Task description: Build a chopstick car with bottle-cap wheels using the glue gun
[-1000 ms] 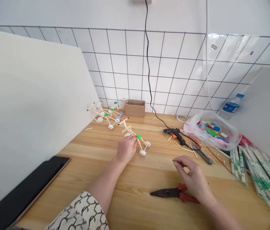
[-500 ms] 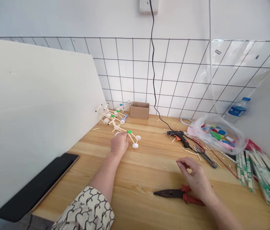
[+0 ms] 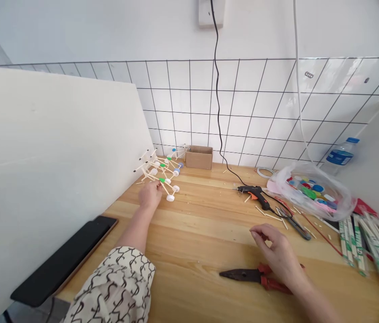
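At the far left of the table, my left hand [image 3: 150, 195] is closed on a small stick model car [image 3: 170, 197], built of thin wooden sticks with white bottle-cap wheels and a green piece. My fingers hide part of its frame. Right behind it stand similar stick models [image 3: 162, 165] with dark-tipped sticks. My right hand [image 3: 274, 249] hovers at the lower right, thumb and forefinger pinched together, with nothing visible between them. Under that hand lie long-nose pliers [image 3: 243, 274] with red handles, partly covered by it.
A glue gun [image 3: 256, 196] with a black cord lies right of centre, near stick scraps and a second pair of pliers [image 3: 295, 225]. Further right are a bag of bottle caps [image 3: 313, 190], a bottle [image 3: 340, 154] and bundled sticks [image 3: 377, 246]. A cardboard box [image 3: 199, 158] stands at the back, a black phone-like slab [image 3: 64, 260] at left.
My left hand has carried the stick model car leftward, close beside the other models. My right hand keeps its pinch over the pliers. The view has shifted slightly.
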Available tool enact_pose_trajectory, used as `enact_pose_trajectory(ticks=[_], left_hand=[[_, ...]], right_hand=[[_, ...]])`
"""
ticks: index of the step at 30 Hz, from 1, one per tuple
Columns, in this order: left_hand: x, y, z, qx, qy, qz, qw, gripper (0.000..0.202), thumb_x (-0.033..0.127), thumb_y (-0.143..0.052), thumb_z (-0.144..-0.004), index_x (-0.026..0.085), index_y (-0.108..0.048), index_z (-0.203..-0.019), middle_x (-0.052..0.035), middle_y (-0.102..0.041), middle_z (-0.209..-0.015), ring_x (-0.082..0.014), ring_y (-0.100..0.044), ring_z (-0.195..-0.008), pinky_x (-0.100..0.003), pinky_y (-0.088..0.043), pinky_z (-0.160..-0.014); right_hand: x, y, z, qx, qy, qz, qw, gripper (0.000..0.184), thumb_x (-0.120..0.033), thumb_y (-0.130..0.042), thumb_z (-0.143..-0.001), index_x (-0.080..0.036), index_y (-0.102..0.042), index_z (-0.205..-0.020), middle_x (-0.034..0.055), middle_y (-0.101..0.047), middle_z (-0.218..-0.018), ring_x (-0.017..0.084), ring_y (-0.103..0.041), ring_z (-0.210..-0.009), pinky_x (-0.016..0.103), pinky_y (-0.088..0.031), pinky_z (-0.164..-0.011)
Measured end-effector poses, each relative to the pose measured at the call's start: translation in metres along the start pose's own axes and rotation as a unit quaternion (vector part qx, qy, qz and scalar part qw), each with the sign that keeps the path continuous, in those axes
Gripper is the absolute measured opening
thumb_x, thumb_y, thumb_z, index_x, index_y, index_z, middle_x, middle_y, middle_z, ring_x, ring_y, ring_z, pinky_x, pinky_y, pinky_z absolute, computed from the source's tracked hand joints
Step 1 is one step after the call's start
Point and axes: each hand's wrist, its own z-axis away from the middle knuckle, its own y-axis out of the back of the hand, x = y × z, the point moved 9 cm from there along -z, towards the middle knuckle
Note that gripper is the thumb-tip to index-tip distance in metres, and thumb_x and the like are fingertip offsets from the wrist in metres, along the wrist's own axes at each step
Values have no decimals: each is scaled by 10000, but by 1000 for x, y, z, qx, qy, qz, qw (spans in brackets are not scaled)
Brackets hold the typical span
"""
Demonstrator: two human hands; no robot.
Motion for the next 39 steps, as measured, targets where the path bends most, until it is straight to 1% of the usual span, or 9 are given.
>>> enact_pose_trajectory(ticks=[6, 13, 18, 23, 27, 30, 34, 37, 39], left_hand=[[-13, 3, -22, 11, 6, -10, 1000, 291, 284, -513, -860, 155, -521, -1121, -81, -559, -1119, -199, -578, -942, -397, -495, -784], [-15, 1, -40, 13, 20, -17, 1000, 291, 283, -514, -860, 154, -521, -1120, -81, -560, -1118, -199, -578, -941, -396, -495, -782], [-9, 5, -36, 16, 29, -26, 999, 297, 283, -515, -859, 150, -518, -1125, -83, -558, -1121, -200, -578, -941, -400, -496, -782], [-4, 9, -27, 28, 16, -31, 999, 295, 287, -520, -857, 152, -520, -1119, -79, -560, -1115, -195, -579, -936, -396, -496, -781], [-4, 12, -21, 45, -1, -30, 999, 214, 262, -458, -880, 155, -591, -1010, -80, -626, -1000, -215, -601, -910, -360, -488, -751], [-7, 14, -18, 57, -7, -29, 998, 247, 232, -407, -876, 172, -638, -939, -97, -667, -939, -262, -615, -912, -334, -471, -722], [-16, 13, -19, 56, -2, -27, 998, 252, 245, -407, -879, 171, -627, -976, -95, -661, -963, -262, -613, -918, -332, -472, -723], [-23, 11, -26, 44, 3, -24, 999, 235, 278, -461, -880, 150, -580, -1037, -80, -619, -1020, -215, -602, -907, -365, -489, -755], [-26, 9, -30, 39, 8, -21, 999, 266, 293, -503, -865, 139, -545, -1077, -75, -589, -1060, -191, -591, -906, -388, -496, -768]], right_hand=[[5, -4, 1, -8, 0, 3, 1000, 217, -293, -431, -864, -175, -583, -763, 53, -597, -742, 178, -536, -694, 301, -433, -649], [11, -10, 2, -18, -1, -2, 1000, 201, -276, -432, -871, -173, -578, -778, 60, -591, -765, 183, -532, -733, 308, -429, -675], [7, -11, 4, -21, 2, -2, 1000, 197, -263, -427, -873, -176, -578, -780, 61, -586, -759, 188, -527, -735, 311, -425, -670], [2, -11, 5, -27, -1, -6, 1000, 194, -261, -427, -874, -179, -575, -778, 56, -580, -753, 184, -525, -728, 310, -424, -667], [0, -10, 5, -29, 1, -4, 1000, 191, -255, -427, -874, -179, -569, -772, 52, -573, -742, 182, -521, -718, 311, -422, -662], [-1, -11, 5, -34, 0, -2, 999, 195, -251, -421, -876, -179, -569, -770, 52, -574, -742, 183, -520, -723, 313, -422, -664], [-3, -11, 5, -33, 9, 0, 999, 201, -252, -418, -877, -177, -571, -771, 51, -574, -733, 182, -521, -717, 312, -425, -656], [-3, -12, 5, -33, 11, 6, 999, 203, -256, -418, -875, -177, -571, -767, 51, -578, -729, 181, -527, -709, 311, -429, -652], [-3, -11, 5, -34, 9, 11, 999, 209, -257, -414, -876, -177, -570, -761, 52, -579, -724, 182, -532, -705, 311, -431, -649]])
